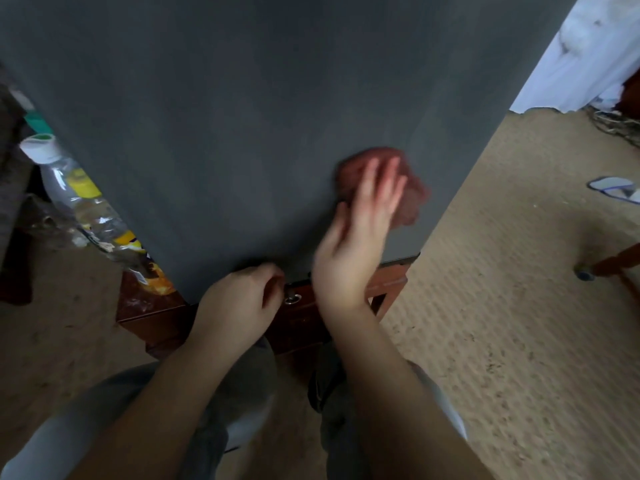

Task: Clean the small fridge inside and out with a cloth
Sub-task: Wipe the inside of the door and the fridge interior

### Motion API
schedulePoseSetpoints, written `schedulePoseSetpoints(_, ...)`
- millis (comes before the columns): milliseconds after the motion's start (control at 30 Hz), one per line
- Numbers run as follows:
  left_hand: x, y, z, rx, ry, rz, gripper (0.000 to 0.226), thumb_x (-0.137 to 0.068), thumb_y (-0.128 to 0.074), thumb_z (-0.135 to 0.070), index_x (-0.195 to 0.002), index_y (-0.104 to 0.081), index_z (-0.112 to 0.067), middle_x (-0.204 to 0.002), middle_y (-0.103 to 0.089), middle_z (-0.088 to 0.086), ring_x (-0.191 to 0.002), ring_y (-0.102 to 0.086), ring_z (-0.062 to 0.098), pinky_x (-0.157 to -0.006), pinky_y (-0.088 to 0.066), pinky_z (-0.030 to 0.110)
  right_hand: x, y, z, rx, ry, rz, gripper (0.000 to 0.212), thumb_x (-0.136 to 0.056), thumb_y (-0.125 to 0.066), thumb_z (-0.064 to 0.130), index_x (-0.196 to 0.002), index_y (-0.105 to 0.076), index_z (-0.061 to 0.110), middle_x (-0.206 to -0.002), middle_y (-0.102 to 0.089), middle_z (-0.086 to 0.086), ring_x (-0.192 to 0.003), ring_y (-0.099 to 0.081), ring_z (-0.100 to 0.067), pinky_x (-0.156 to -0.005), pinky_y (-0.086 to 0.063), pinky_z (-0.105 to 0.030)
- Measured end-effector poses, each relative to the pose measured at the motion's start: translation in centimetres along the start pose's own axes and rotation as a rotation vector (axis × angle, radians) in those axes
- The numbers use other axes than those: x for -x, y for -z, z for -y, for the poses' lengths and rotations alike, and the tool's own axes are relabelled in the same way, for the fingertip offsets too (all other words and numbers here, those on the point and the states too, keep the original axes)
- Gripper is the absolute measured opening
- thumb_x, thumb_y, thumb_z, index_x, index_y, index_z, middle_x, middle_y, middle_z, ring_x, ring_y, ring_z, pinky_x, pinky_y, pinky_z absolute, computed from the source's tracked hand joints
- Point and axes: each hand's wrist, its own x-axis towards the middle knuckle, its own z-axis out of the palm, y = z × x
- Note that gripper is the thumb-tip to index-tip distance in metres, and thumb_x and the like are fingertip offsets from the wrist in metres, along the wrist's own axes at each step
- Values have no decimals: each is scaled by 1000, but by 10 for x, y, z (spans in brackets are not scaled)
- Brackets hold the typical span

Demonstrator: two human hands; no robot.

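Small dark-grey metal fridge (242,116) fills most of the view, its flat face right in front of the person, and it stands on a low reddish-brown wooden stand (156,317). Right hand (353,244) is up on that grey face, low and towards the right edge, fingers (367,178) straight and spread, palm pressing a crumpled reddish-brown cloth (412,199) flat against the panel. The cloth bulges out past the fingertips and to the right of the hand. Hand and cloth are both a little blurred.

Left hand (239,299) sits lower, at the fridge's bottom edge where it meets the stand, fingers curled in tight; whether they actually hold the edge, I cannot tell.

Just beside the fridge on the left, a clear plastic bottle (79,199) with a white cap and yellow label leans on the stand. Grey trousers (235,393) show between the forearms. Sandy tan floor (502,306) runs off to the right, with a pale sandal (613,188) lying on it, a reddish wooden chair leg (609,265) near it, and white fabric (581,64) hanging at the top right corner.
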Motion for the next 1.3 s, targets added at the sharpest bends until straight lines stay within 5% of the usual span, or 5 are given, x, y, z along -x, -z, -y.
schedulePoseSetpoints(233, 9, 14, 5, 52, 41, -12, 8, -85, -66, -15, -89, -68, -21, -65, -55, -12, -56, -55, 10, -51, -45, 27, -13, 27, -26, 242, 243, 164, 65, -85, -43, 0, -147, -36, 18, -156, -28, -8, -146, -17, -30, -115, -21, -53)
schedulePoseSetpoints(533, 14, 22, 16, 53, 44, -79, 16, -84, -52, -25, -86, -67, -20, -68, -51, -13, -60, -52, 8, -52, -42, 23, -54, 37, -63, -257, -359, -272, 62, -88, -51, 15, -147, -34, 12, -153, -35, -8, -142, -30, -16, -119, -20, -30)
schedulePoseSetpoints(900, 33, 52, 37, -24, 196, -297, 29, -82, -44, -29, -90, -68, -15, -65, -66, 10, -55, -64, 30, -49, -44, 29, 53, -43, 64, 48, 369, 364, 55, -87, -47, 14, -141, -46, 27, -157, -24, 3, -148, 2, -18, -118, -4, -51)
schedulePoseSetpoints(1067, 48, 66, 53, 23, 324, -343, 33, -81, -44, -34, -95, -70, -19, -73, -71, 7, -60, -67, 28, -52, -49, 31, 35, -38, 69, 17, 419, 163, 41, -96, -40, 9, -131, -59, 17, -141, -51, -11, -129, -42, -31, -111, -31, -44)
schedulePoseSetpoints(1300, 65, 73, 78, 40, 435, -328, 38, -79, -38, -44, -95, -68, -27, -62, -66, 3, -59, -65, 28, -52, -52, 37, 39, -47, 80, -102, 325, 19, 41, -83, -59, -9, -117, -68, 13, -108, -55, -16, -98, -51, -29, -94, -42, -36)
